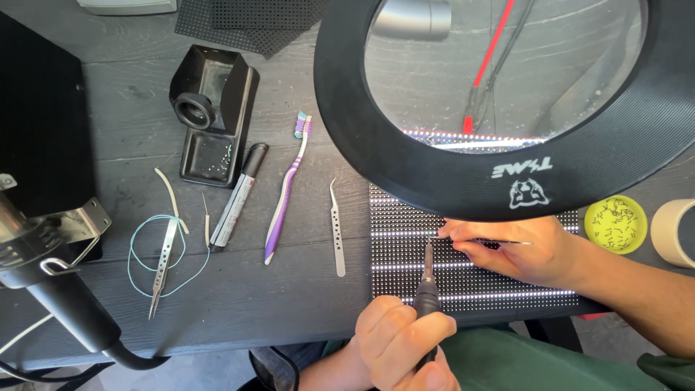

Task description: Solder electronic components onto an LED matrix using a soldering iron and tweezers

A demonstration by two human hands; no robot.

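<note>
My left hand (pixel 405 344) grips a black soldering iron (pixel 427 293) like a pen, its tip touching the lit LED matrix panel (pixel 405 246) near its upper middle. My right hand (pixel 517 250) rests on the panel and holds thin tweezers (pixel 499 242) whose points meet the iron's tip. Rows of white lights glow across the panel. A large black ring magnifier lamp (pixel 434 166) hangs above and hides the panel's far part.
On the dark wooden table lie curved tweezers (pixel 337 228), a purple toothbrush (pixel 286 192), a black marker pen (pixel 239 195), another pair of tweezers (pixel 163 264) with a thin blue wire loop, a black iron stand (pixel 213 112), a yellow dish (pixel 615 224) of small parts, and a tape roll (pixel 677 232). A hot-air tool (pixel 58 289) sits at left.
</note>
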